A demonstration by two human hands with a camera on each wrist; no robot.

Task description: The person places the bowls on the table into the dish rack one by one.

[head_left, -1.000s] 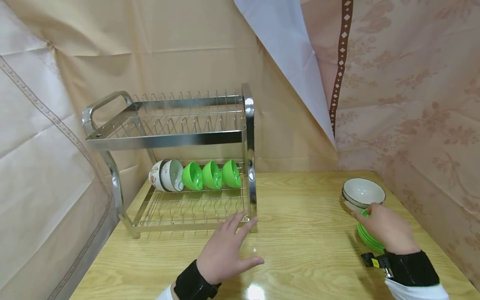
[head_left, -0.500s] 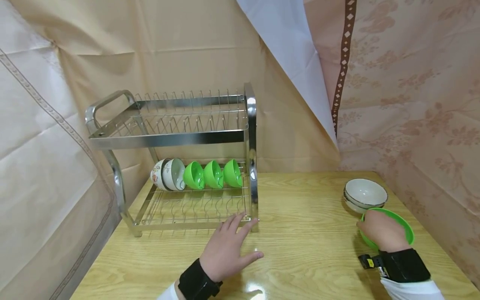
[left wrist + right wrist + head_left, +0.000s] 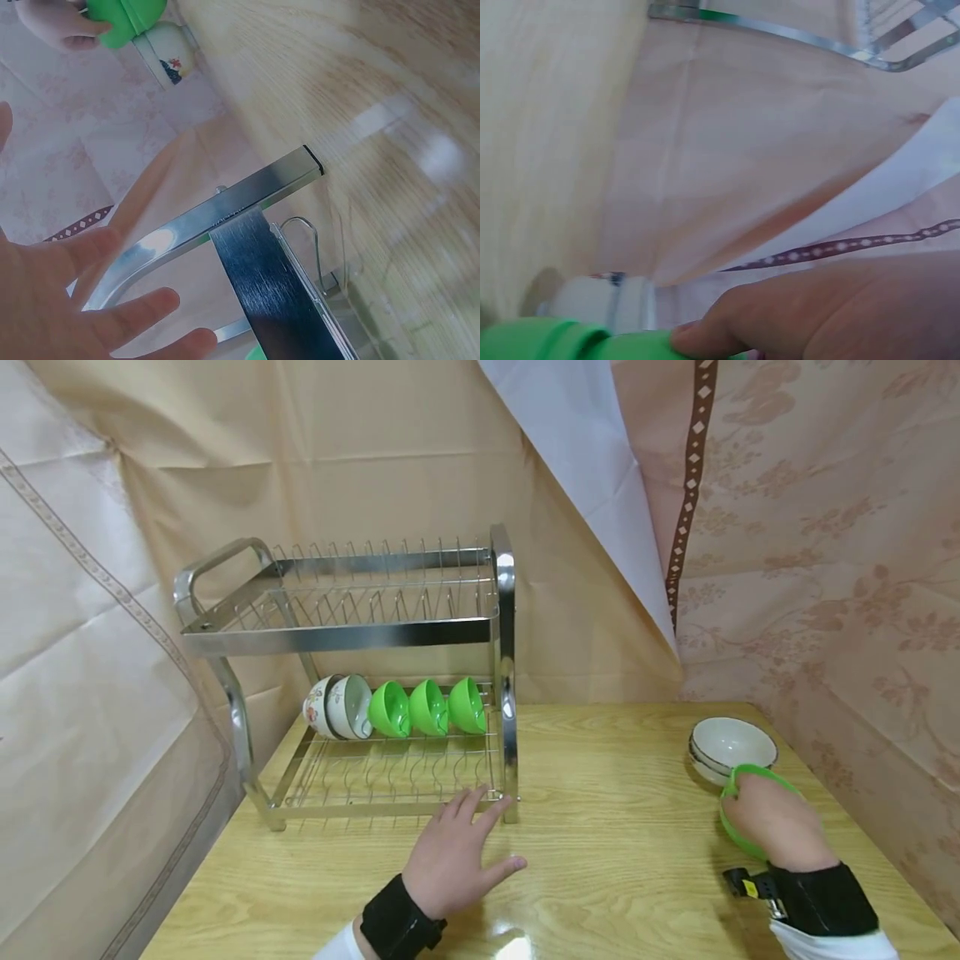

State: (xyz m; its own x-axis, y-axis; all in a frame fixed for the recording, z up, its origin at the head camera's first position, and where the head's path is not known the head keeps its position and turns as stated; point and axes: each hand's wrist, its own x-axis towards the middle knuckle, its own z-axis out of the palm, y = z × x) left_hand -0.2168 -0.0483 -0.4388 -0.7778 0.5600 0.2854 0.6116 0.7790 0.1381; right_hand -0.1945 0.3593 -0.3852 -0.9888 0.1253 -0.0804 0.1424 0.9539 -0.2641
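At the right of the table my right hand (image 3: 776, 818) grips a green bowl (image 3: 737, 837) by its rim, and the bowl is tilted. The thumb lies against the green plastic in the right wrist view, where a stepped edge (image 3: 574, 337) suggests stacked bowls. How many are stacked is hidden. Just behind stand stacked white bowls (image 3: 731, 745) with dark rims. My left hand (image 3: 450, 864) is spread, holding nothing, before the front right foot of a metal dish rack (image 3: 360, 637). Three green bowls (image 3: 429, 708) and two patterned white bowls (image 3: 348, 706) stand on edge in its lower tier.
The rack's upper tier (image 3: 382, 585) has upright wire dividers. A wooden table (image 3: 607, 793) lies between the rack and the stacked bowls. Cloth curtains (image 3: 825, 568) hang behind and at both sides.
My right hand tipped the green bowl outward, its wide rim showing to the right half a second ago; now it is turned back beneath the hand. The left hand stays nearly still.
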